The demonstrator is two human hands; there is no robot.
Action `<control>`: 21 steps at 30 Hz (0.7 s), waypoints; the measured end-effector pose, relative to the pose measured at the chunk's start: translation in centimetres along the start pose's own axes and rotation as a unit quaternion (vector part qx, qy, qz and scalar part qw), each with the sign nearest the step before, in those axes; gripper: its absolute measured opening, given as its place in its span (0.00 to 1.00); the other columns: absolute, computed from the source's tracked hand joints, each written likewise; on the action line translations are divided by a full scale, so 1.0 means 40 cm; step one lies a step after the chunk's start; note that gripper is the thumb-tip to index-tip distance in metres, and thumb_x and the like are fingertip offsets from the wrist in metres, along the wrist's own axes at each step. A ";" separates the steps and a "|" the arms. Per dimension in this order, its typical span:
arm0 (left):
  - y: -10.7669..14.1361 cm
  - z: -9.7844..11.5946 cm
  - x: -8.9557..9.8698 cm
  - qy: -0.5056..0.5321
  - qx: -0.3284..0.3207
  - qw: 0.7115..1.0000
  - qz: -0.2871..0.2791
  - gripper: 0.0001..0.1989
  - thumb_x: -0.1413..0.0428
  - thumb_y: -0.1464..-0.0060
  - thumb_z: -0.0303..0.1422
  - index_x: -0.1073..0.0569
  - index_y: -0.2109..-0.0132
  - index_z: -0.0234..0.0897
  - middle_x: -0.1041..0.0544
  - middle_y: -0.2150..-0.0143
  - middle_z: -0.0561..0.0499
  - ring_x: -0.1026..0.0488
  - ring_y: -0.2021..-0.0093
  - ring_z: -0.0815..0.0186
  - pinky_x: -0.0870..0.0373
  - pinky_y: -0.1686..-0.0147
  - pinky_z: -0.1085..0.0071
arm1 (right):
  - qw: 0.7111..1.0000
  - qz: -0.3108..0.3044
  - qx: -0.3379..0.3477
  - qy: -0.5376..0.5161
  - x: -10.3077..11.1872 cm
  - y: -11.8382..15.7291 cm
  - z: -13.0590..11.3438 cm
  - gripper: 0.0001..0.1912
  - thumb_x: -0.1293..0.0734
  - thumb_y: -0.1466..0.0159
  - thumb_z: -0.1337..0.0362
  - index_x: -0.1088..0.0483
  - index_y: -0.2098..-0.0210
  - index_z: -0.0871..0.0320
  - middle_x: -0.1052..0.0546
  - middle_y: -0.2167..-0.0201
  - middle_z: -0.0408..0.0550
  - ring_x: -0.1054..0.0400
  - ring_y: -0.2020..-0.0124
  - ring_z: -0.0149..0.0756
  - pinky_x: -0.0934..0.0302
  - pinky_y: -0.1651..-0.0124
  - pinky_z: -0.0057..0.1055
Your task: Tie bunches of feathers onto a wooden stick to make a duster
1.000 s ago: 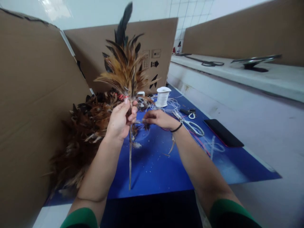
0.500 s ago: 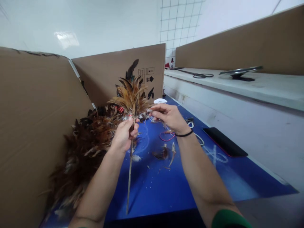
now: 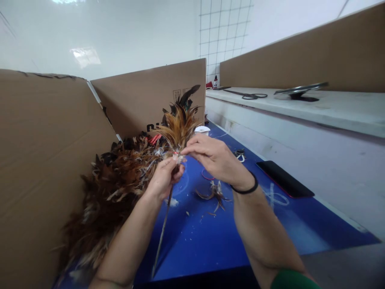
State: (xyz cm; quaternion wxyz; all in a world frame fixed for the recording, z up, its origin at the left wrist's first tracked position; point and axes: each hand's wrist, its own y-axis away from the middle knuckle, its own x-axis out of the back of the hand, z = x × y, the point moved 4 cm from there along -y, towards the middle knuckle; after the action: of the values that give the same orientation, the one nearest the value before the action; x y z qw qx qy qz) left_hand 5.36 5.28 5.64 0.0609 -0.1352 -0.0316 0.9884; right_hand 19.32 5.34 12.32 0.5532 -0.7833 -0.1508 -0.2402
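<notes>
My left hand (image 3: 167,175) is closed around a thin stick (image 3: 162,233) just below a brown and black feather bundle (image 3: 179,124). Red binding (image 3: 175,153) shows at the base of the feathers, above my left thumb. My right hand (image 3: 210,154) pinches at that base from the right, its thumb and fingertips pressed together; what lies between them is too small to make out. The stick slants down towards the near edge of the table.
A large feather heap (image 3: 120,184) lies along the left cardboard (image 3: 45,160). Loose feathers (image 3: 215,194) rest on the blue table (image 3: 192,241). A black phone-like slab (image 3: 284,178) lies at right. Scissors (image 3: 249,96) sit on the white ledge (image 3: 337,108).
My right hand has moved left and down to the feather base. The bundle has shifted right and tilted, with the stick's lower end now further left. More loose feathers lie on the table.
</notes>
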 end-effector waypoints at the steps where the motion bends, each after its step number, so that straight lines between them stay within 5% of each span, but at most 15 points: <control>1: 0.002 -0.001 -0.002 -0.002 0.001 1.000 0.003 0.16 0.43 0.51 0.41 0.30 0.66 0.30 0.35 0.79 0.55 0.49 0.85 0.80 0.58 0.85 0.79 | 1.000 -0.012 0.004 0.003 -0.006 0.000 0.002 0.15 0.42 0.38 0.77 0.27 0.62 0.58 0.27 0.65 0.47 0.34 0.61 0.31 0.38 0.57 0.31; 21: 0.005 -0.018 -0.017 -0.053 0.024 0.998 0.002 0.15 0.47 0.48 0.42 0.35 0.73 0.33 0.35 0.78 0.53 0.47 0.84 0.78 0.60 0.84 0.78 | 0.989 -0.083 0.001 0.122 -0.040 0.010 0.036 0.13 0.43 0.37 0.75 0.28 0.65 0.61 0.29 0.67 0.50 0.39 0.63 0.35 0.45 0.58 0.33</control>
State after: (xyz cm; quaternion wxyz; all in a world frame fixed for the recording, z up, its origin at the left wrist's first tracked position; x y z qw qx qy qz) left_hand 6.20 5.02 5.11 0.0599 -0.0815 -0.0107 0.9948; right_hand 18.50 6.59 10.75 0.5463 -0.7323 -0.1469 -0.3790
